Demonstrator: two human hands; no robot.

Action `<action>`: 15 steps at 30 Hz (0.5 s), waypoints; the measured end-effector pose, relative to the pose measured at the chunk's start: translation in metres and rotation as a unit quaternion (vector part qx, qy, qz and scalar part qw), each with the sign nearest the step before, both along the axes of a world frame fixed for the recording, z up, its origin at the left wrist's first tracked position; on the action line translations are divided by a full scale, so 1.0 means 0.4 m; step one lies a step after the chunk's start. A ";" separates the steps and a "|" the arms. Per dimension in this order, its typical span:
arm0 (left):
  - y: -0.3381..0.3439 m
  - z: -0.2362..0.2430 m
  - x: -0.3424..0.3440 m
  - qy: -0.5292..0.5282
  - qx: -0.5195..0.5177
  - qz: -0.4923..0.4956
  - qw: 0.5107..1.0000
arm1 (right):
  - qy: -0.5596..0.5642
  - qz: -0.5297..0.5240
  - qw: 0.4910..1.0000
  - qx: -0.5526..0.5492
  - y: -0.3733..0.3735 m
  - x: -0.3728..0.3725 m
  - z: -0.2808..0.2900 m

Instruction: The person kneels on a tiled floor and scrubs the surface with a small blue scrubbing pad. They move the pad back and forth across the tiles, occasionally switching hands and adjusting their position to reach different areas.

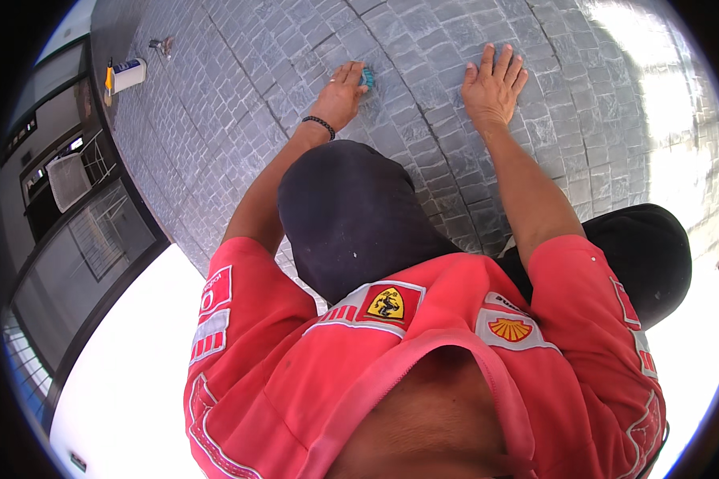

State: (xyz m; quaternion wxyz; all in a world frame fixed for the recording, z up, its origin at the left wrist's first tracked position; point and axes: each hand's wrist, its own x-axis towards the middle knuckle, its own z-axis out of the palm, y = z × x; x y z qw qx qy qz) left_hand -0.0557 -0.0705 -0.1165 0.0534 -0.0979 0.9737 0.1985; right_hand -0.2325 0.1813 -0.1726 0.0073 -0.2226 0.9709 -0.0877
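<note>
The grey stone-patterned tile floor (423, 128) lies in front of me. My left hand (339, 97), with a dark beaded bracelet at its wrist, is closed around a small teal scrubbing brush (367, 78). The brush is against the floor, and the fingers cover most of it. To the right, my right hand (493, 89) rests flat on the tiles, fingers spread, holding nothing.
At the far left stand a white bottle (129, 75) and a yellow-handled tool (109, 81); a small metallic object (162, 48) lies nearby. Dark-framed glass panels (104, 239) border the floor on the left, with a pale chair (69, 182) behind. My bent knees (351, 215) are close to the hands.
</note>
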 end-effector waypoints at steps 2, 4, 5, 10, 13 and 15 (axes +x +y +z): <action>0.011 -0.011 -0.026 0.036 -0.006 0.005 0.999 | 0.002 0.001 1.000 -0.004 0.001 0.002 0.001; -0.010 0.000 0.005 -0.045 -0.010 -0.004 0.999 | -0.014 0.006 1.000 -0.013 0.001 0.003 0.004; -0.038 0.014 0.037 -0.039 -0.015 -0.024 0.999 | -0.007 0.000 1.000 -0.011 0.001 0.003 0.005; -0.092 0.017 0.134 -0.078 -0.032 0.082 0.993 | -0.030 -0.003 0.999 0.014 0.000 -0.001 0.011; -0.022 -0.036 0.002 0.040 -0.013 0.057 0.998 | -0.020 0.002 1.000 0.023 -0.002 -0.001 0.011; 0.040 -0.058 -0.109 0.084 -0.007 0.023 0.996 | -0.017 0.006 1.000 0.022 -0.002 0.000 0.010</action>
